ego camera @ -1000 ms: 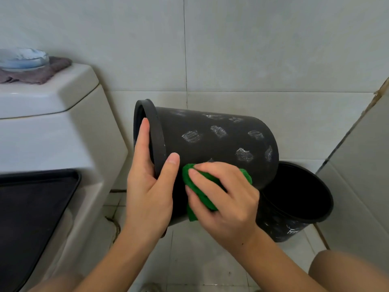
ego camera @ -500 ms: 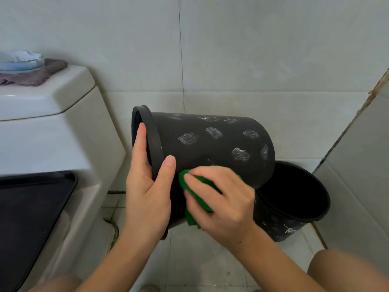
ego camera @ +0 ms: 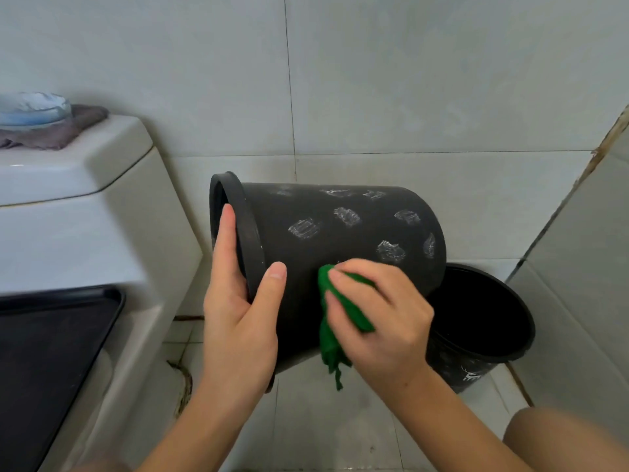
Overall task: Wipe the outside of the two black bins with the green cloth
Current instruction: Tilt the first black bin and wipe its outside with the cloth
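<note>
A bathroom corner is shown, walled in large pale grey tiles point(ego camera: 391, 80) and floored in light, stained tiles point(ego camera: 306, 420). A white toilet cistern point(ego camera: 68, 206) fills the left side; on its lid a grey cloth point(ego camera: 68, 131) is laid, with a pale blue dish-like object point(ego camera: 32, 109) on top, cut off by the left edge so that its kind cannot be settled. Below the cistern a dark flat panel point(ego camera: 51, 352) is seen, also cropped at the left edge and hard to identify. At the lower right a bare knee point(ego camera: 571, 437) is partly cut off.

A black bin point(ego camera: 340, 240) is held on its side above the floor, its mouth turned to the left and its base to the right; pale scuffed patches are scattered over its wall. Its inside is turned away and cannot be seen. Its rim is gripped by the left hand point(ego camera: 241, 311), fingers inside the mouth and thumb on the outer wall. A green cloth point(ego camera: 340, 321) is bunched in the curled fingers of the right hand point(ego camera: 381, 321) and pressed against the lower side of the bin wall, a loose end hanging below.

A second black bin point(ego camera: 503, 335) is stood upright on the floor in the corner, partly hidden behind the held bin and the right hand. Its interior is dark, and whether anything lies in it cannot be told; whitish marks are seen on its lower wall.
</note>
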`<state>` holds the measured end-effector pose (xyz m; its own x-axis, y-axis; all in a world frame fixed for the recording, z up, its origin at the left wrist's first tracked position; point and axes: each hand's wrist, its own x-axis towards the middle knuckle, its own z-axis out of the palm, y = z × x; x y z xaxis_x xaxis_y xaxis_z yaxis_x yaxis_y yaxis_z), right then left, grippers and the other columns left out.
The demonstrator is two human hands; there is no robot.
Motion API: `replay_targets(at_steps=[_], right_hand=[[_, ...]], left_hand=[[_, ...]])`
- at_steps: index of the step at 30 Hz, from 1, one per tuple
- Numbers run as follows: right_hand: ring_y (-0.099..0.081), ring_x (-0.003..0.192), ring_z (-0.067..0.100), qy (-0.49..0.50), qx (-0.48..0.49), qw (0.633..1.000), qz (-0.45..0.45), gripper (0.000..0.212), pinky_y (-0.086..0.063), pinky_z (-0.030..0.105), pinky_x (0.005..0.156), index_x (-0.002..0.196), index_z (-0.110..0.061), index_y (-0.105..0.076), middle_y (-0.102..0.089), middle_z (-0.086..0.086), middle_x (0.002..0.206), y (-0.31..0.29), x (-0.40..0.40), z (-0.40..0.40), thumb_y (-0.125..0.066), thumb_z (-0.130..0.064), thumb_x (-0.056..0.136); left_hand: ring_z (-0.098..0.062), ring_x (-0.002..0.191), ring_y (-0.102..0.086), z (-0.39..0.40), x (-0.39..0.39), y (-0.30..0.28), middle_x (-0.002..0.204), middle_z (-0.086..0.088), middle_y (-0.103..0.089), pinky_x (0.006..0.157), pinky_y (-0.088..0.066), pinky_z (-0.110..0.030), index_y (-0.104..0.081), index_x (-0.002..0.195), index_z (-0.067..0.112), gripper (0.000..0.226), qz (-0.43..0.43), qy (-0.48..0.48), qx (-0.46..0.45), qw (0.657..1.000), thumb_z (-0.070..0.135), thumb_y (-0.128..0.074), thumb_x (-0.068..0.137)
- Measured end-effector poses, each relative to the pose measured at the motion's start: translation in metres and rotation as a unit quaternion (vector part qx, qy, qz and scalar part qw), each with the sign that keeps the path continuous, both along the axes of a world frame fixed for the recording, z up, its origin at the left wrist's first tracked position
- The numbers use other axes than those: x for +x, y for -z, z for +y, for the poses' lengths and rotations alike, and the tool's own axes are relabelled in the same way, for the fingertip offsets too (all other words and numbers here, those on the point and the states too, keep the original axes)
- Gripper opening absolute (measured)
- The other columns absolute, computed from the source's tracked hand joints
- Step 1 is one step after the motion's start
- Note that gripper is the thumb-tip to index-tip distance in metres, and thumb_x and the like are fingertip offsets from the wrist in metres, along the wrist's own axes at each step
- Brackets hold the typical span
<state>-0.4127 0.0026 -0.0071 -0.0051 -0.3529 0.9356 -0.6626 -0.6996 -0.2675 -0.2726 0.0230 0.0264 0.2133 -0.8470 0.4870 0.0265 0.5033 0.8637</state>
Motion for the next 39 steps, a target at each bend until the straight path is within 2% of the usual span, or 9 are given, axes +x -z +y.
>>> replay_targets(at_steps=[2,5,13,18,22,24,29,35,39], right_hand=[[-0.067,0.083,0.022,0.031,0.037,0.998,-0.050,0.011,-0.055,0.033,0.076,0.089,-0.001,-0.075,-0.071,0.008,0.092,-0.001,-0.008,-0.009,-0.068,-0.008,0.085],[-0.067,0.083,0.019,0.052,0.069,0.993,-0.084,0.014,-0.055,0.029,0.076,0.090,-0.003,-0.075,-0.071,0.006,0.091,-0.003,-0.006,-0.013,-0.066,-0.012,0.085],[-0.068,0.080,0.025,-0.031,-0.010,0.998,0.052,0.009,-0.055,0.034,0.068,0.088,-0.004,-0.077,-0.072,0.008,0.092,-0.002,0.011,0.009,-0.071,-0.009,0.084],[-0.067,0.082,0.021,0.043,0.040,0.998,-0.036,0.010,-0.054,0.030,0.076,0.090,-0.002,-0.075,-0.071,0.008,0.091,-0.008,-0.013,-0.007,-0.070,-0.007,0.083],[-0.068,0.083,0.022,0.051,0.020,0.998,-0.027,0.009,-0.054,0.030,0.076,0.089,-0.003,-0.076,-0.072,0.008,0.093,-0.007,0.001,0.001,-0.072,-0.007,0.083],[-0.068,0.083,0.023,0.029,0.000,1.000,-0.002,0.009,-0.054,0.031,0.073,0.089,-0.003,-0.076,-0.072,0.009,0.093,-0.007,0.010,0.007,-0.071,-0.009,0.084],[-0.068,0.080,0.025,0.016,-0.010,0.999,0.034,0.009,-0.055,0.034,0.068,0.089,-0.004,-0.076,-0.072,0.008,0.092,-0.006,0.006,0.007,-0.071,-0.009,0.084],[-0.067,0.084,0.022,0.070,0.045,0.995,-0.047,0.011,-0.054,0.029,0.079,0.091,-0.003,-0.075,-0.071,0.008,0.093,-0.003,-0.010,-0.002,-0.070,-0.009,0.084],[-0.068,0.083,0.024,0.037,0.024,0.999,-0.015,0.011,-0.055,0.033,0.072,0.090,-0.004,-0.076,-0.072,0.008,0.094,-0.001,0.013,0.014,-0.070,-0.011,0.085]], left_hand=[[0.009,0.129,-0.045,0.002,-0.002,0.000,0.137,0.036,-0.048,0.097,-0.039,-0.007,-0.025,0.148,0.032,0.068,-0.002,0.011,-0.004,1.000,0.007,-0.048,0.088],[0.010,0.130,-0.043,0.004,-0.005,0.002,0.135,0.040,-0.046,0.098,-0.038,-0.006,-0.024,0.144,0.036,0.067,-0.007,0.015,-0.007,1.000,0.006,-0.048,0.088],[0.002,0.134,-0.044,-0.002,-0.001,0.001,0.151,0.014,-0.042,0.104,-0.038,-0.013,-0.025,0.153,0.023,0.069,-0.029,-0.004,0.007,1.000,0.011,-0.047,0.089],[0.010,0.131,-0.042,0.003,-0.006,-0.001,0.144,0.028,-0.039,0.099,-0.036,-0.006,-0.023,0.148,0.029,0.067,-0.030,0.007,-0.004,1.000,0.007,-0.047,0.089],[0.012,0.132,-0.039,0.002,-0.011,-0.001,0.142,0.033,-0.038,0.101,-0.035,-0.006,-0.022,0.145,0.034,0.065,-0.032,-0.001,-0.007,0.999,0.009,-0.047,0.090],[0.014,0.129,-0.041,0.000,-0.012,-0.002,0.142,0.031,-0.038,0.099,-0.035,-0.005,-0.022,0.147,0.029,0.065,-0.037,-0.010,-0.006,0.999,0.008,-0.046,0.090],[0.002,0.132,-0.046,-0.002,-0.008,-0.004,0.149,0.014,-0.044,0.103,-0.040,-0.013,-0.025,0.153,0.022,0.068,-0.031,0.004,0.012,0.999,0.010,-0.046,0.089],[0.003,0.133,-0.044,0.002,-0.002,-0.003,0.146,0.022,-0.045,0.105,-0.038,-0.015,-0.024,0.153,0.023,0.069,-0.022,0.007,0.005,1.000,0.009,-0.047,0.089],[0.005,0.131,-0.045,0.002,-0.008,0.000,0.144,0.024,-0.045,0.099,-0.039,-0.009,-0.026,0.150,0.026,0.067,-0.013,0.005,0.007,1.000,0.008,-0.046,0.089]])
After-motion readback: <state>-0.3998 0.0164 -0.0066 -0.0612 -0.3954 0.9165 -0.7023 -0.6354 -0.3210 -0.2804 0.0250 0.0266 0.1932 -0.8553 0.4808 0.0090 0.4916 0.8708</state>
